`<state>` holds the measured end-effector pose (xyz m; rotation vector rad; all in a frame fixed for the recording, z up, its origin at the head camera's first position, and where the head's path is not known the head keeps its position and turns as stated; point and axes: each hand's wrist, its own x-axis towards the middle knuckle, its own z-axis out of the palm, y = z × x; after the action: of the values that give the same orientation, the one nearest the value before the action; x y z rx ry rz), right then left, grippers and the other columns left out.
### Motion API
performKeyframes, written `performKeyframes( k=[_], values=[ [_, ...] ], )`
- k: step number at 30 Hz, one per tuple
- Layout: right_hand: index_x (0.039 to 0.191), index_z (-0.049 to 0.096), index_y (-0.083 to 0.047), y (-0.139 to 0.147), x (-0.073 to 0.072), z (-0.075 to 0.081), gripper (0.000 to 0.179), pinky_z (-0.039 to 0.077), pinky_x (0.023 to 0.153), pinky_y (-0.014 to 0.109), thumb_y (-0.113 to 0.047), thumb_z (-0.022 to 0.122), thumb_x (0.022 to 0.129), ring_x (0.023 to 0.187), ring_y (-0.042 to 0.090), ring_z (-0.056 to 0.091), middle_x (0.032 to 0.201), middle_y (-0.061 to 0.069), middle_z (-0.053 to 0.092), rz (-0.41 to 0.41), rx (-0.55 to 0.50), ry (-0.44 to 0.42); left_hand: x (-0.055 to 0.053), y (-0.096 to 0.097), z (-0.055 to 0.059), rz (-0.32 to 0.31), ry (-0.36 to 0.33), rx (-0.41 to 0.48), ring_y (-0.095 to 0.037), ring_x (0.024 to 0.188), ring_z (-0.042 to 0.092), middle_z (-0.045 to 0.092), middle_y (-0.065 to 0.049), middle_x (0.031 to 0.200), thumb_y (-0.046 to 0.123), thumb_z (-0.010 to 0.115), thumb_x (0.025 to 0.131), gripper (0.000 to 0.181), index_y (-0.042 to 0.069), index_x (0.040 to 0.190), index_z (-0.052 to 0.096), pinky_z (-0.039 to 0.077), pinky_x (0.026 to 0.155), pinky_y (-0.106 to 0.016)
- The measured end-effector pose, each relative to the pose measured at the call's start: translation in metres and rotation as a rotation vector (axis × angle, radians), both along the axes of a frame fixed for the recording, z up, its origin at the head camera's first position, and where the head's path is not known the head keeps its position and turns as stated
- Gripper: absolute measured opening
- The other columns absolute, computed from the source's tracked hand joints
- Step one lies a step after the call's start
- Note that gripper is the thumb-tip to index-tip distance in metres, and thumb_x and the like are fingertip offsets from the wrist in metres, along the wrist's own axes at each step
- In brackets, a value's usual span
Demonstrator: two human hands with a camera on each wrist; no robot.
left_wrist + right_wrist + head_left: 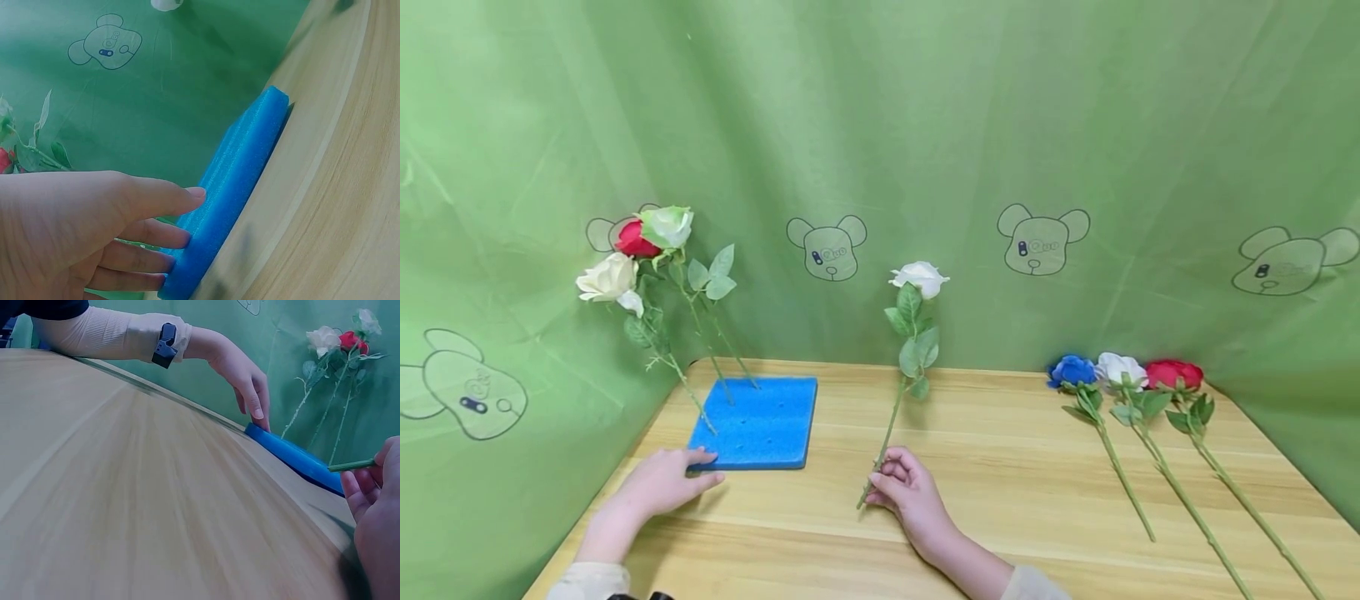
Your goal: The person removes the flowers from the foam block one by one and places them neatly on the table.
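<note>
My right hand pinches the lower stem of a white rose, which stands nearly upright above the table. In the right wrist view the cut end of its green stem pokes out past the fingertips. On the near left corner of a blue foam board rests my left hand, its fingers fairly straight. The left wrist view shows the thumb and fingers touching the edge of the foam. Stuck in the board's left and back part are a cream rose, a red rose and a pale green-white rose.
Lying on the right of the wooden table are a blue flower, a white flower and a red flower, stems toward me. Several small holes dot the foam. A green curtain with bear prints hangs behind.
</note>
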<state>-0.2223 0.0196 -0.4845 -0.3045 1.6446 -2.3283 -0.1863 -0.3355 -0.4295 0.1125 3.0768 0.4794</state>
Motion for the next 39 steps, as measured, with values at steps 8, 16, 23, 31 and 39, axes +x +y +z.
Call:
performKeyframes(
  k=[8, 16, 23, 31, 39],
  values=[
    [0.113, 0.048, 0.003, 0.023, 0.007, 0.001, 0.030, 0.061, 0.078, 0.031, 0.003, 0.063, 0.087, 0.078, 0.012, 0.063, 0.088, -0.002, 0.055, 0.017, 0.034, 0.015, 0.001, 0.000, 0.000, -0.002, -0.007, 0.005, -0.049, 0.124, 0.053, 0.061, -0.022, 0.132, 0.051, 0.064, 0.089, 0.055, 0.011, 0.125, 0.066, 0.042, 0.102, -0.065],
    [0.113, 0.049, -0.001, 0.040, 0.012, 0.000, 0.028, 0.061, 0.078, 0.031, 0.002, 0.062, 0.088, 0.079, 0.011, 0.063, 0.088, -0.006, 0.056, 0.017, 0.043, -0.001, 0.001, 0.001, 0.000, -0.002, -0.007, 0.005, -0.049, 0.124, 0.053, 0.061, -0.022, 0.132, 0.051, 0.064, 0.089, 0.054, 0.010, 0.125, 0.066, 0.043, 0.101, -0.065],
    [0.110, 0.052, -0.007, 0.054, 0.016, 0.000, 0.024, 0.060, 0.080, 0.031, 0.002, 0.061, 0.089, 0.081, 0.009, 0.062, 0.089, -0.008, 0.057, 0.039, 0.049, -0.005, 0.001, 0.000, 0.000, 0.002, -0.010, 0.003, -0.049, 0.124, 0.053, 0.060, -0.022, 0.133, 0.052, 0.063, 0.089, 0.055, 0.011, 0.126, 0.066, 0.042, 0.101, -0.065],
    [0.107, 0.054, -0.013, 0.070, 0.021, 0.002, 0.022, 0.060, 0.081, 0.030, -0.003, 0.064, 0.090, 0.082, 0.009, 0.062, 0.091, -0.007, 0.059, 0.060, 0.057, -0.008, 0.001, 0.001, 0.000, 0.004, -0.013, 0.000, -0.049, 0.125, 0.052, 0.060, -0.022, 0.133, 0.052, 0.063, 0.089, 0.055, 0.011, 0.126, 0.066, 0.042, 0.102, -0.065],
    [0.111, 0.054, -0.015, 0.088, 0.025, 0.002, 0.021, 0.059, 0.081, 0.030, -0.006, 0.062, 0.092, 0.084, 0.008, 0.062, 0.093, -0.009, 0.059, 0.074, 0.070, 0.008, 0.002, 0.002, 0.001, 0.003, -0.008, 0.002, -0.049, 0.125, 0.052, 0.061, -0.022, 0.132, 0.050, 0.064, 0.089, 0.054, 0.010, 0.126, 0.066, 0.042, 0.102, -0.065]
  ],
)
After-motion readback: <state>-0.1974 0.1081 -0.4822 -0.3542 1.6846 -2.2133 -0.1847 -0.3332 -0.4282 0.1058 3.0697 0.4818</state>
